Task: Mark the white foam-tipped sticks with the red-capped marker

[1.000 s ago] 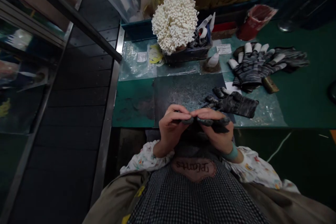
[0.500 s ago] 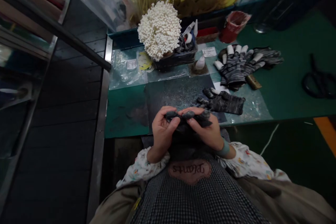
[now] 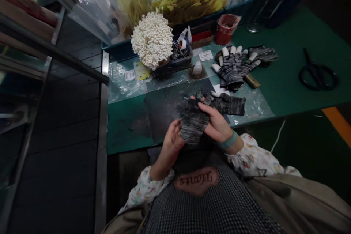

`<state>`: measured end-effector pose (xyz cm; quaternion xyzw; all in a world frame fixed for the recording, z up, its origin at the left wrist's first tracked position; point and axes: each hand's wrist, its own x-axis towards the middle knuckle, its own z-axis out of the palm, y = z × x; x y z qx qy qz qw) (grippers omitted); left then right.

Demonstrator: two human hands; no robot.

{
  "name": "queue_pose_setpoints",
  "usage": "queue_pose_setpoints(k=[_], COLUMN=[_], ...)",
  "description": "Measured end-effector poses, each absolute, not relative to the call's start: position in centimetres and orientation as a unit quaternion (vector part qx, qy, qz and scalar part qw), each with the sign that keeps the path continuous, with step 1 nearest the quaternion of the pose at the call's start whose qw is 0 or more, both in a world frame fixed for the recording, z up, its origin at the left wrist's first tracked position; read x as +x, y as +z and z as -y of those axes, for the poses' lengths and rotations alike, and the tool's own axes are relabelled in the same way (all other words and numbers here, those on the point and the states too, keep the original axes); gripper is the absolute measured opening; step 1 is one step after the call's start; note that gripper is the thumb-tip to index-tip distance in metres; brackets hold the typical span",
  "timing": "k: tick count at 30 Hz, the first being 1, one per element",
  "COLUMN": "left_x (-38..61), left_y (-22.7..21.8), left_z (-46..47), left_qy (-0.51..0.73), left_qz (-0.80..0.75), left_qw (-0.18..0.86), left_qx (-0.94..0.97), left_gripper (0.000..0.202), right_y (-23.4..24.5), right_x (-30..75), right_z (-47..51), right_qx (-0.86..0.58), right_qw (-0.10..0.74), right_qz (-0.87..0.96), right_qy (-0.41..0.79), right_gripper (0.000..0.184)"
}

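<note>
A grey-and-black striped knit glove (image 3: 193, 126) is stretched out flat between my hands above the table's front edge. My right hand (image 3: 218, 124) is closed on it, thumb on top and fingers underneath. Beside the glove's left edge is my left hand (image 3: 173, 139), its fingers loosely bent and apart, touching or nearly touching the knit. Just behind my right hand lies another striped glove (image 3: 231, 104) on the table. Farther back, more striped gloves with white fingertips (image 3: 233, 67) lie in a pile.
Black scissors (image 3: 318, 75) lie at right. A small white-tipped bottle (image 3: 197, 67), a red cup (image 3: 227, 29) and a bunch of white-beaded stems (image 3: 152, 40) stand behind the dark mat (image 3: 164, 106). Bins of yellow pieces (image 3: 189, 2) line the back. A metal rail (image 3: 102, 146) runs along the left.
The dark bunched-up glove has been spread out flat. My left hand has loosened and shifted down, while my right hand still grips the glove. The view has turned slightly.
</note>
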<state>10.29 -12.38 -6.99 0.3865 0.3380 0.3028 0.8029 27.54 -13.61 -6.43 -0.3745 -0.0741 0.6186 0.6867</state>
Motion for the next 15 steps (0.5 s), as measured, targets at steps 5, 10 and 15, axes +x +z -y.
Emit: queue_pose_setpoints(k=[5,10,15], left_x=[9.8,7.6,5.4], left_y=[-6.9,-3.8,-1.9], left_z=[11.9,8.2,6.1], left_qy=[0.391,0.589,0.646], left_qz=[-0.412,-0.404,-0.415], left_qw=[0.739,0.593,0.458], left_qx=[0.363,0.371,0.448], left_gripper=[0.041,0.028,0.031], right_y=[-5.5,-4.5,-4.9], right_x=[27.8,31.8,38.8], right_z=[13.7,15.4,18.9], right_qx=[-0.39,-0.491,-0.761], right_qw=[0.712,0.684,0.447], right_qz=[0.13,0.256,0.455], right_qy=[0.569,0.475,0.115], right_gripper=[0.031,0.047,0.039])
